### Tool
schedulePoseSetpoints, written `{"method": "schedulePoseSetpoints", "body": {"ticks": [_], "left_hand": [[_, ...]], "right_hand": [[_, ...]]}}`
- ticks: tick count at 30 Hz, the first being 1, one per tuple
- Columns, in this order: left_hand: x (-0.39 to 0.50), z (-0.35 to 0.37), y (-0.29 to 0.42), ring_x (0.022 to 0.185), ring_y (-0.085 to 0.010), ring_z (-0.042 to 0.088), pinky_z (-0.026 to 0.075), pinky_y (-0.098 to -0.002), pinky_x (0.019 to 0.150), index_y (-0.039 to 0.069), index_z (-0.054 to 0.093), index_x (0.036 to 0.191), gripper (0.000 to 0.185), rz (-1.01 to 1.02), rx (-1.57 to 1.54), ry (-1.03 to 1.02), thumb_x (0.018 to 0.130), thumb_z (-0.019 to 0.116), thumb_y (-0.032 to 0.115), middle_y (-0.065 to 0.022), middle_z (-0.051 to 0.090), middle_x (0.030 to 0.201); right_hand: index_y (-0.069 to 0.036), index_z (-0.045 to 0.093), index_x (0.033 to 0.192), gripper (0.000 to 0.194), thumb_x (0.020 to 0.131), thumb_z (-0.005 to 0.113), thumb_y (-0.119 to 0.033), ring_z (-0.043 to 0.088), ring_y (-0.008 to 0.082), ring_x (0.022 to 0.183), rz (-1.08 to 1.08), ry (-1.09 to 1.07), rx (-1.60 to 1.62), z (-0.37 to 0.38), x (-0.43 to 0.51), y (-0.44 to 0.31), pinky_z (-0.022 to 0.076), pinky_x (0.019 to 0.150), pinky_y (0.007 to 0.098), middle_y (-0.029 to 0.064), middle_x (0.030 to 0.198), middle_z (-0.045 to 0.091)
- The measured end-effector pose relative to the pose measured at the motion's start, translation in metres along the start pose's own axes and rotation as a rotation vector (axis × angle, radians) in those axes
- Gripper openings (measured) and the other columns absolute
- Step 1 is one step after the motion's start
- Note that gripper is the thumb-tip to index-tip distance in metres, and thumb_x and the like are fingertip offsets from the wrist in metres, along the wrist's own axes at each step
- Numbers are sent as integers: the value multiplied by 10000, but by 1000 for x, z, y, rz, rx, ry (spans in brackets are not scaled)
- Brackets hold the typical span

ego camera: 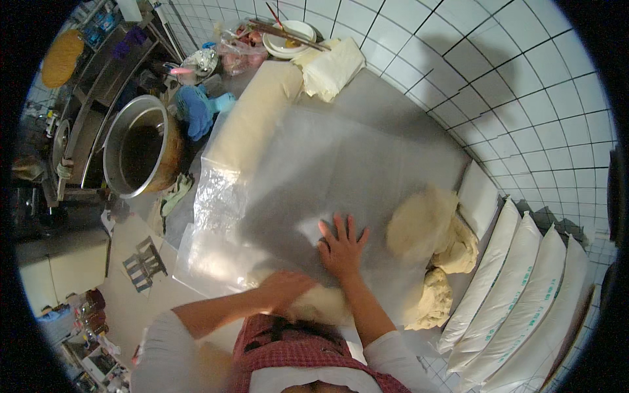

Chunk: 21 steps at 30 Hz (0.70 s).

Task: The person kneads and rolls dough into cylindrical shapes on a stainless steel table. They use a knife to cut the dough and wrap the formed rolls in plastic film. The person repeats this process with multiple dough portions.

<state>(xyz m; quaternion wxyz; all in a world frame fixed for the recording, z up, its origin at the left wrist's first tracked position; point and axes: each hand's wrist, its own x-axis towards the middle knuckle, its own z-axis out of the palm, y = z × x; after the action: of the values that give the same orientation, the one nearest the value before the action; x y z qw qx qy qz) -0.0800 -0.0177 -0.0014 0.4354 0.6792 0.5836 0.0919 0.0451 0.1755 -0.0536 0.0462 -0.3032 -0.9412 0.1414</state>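
Note:
A large clear plastic sheet lies over a grey metal worktop. My right hand rests on the sheet with its fingers spread and nothing in it. Near the worktop's front edge, my left hand is blurred and partly under the sheet, at a roll of pale dough; its fingers are hidden. Another long dough roll lies under the sheet at the left. To the right, a round dough lump shows through the plastic, with uncovered rough dough pieces beside it.
A large metal pot and blue gloves are at the left. White plates with chopsticks, a plastic bag and a pale cloth sit at the back by the tiled wall. Several white sacks stand at the right.

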Motion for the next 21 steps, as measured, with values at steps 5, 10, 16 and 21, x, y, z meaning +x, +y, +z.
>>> {"method": "schedulePoseSetpoints", "body": {"ticks": [5,10,16,21], "left_hand": [[-9,-58,5,1262,-374,617,501,-505,1044,134,570,1440,787,-134,-107,-236,761,855,413,-167,635,1392],[11,-43,-23,1206,-391,646,525,-514,975,117,622,1387,784,-80,-189,-308,695,867,392,-181,689,1256],[43,33,47,1155,-435,652,527,-523,938,79,605,1371,867,91,63,277,641,921,424,-209,694,1162],[79,-12,53,1141,-423,670,527,-547,944,72,609,1353,889,21,-115,-135,664,872,568,-202,698,1221]], "right_hand": [[-379,579,1459,516,951,624,-459,368,381,1517,1,35,-11,-5,4,-2,119,1163,799,32,1674,389],[-347,595,1451,509,959,623,-473,369,377,1516,-77,46,-35,-8,4,11,182,1168,756,41,1673,391],[-332,591,1478,522,974,614,-471,377,360,1506,-39,64,-22,-28,-8,63,256,1192,633,46,1671,401],[-322,593,1481,518,988,601,-478,378,366,1496,-15,34,-116,-27,-10,59,270,1185,605,58,1674,395]]}}
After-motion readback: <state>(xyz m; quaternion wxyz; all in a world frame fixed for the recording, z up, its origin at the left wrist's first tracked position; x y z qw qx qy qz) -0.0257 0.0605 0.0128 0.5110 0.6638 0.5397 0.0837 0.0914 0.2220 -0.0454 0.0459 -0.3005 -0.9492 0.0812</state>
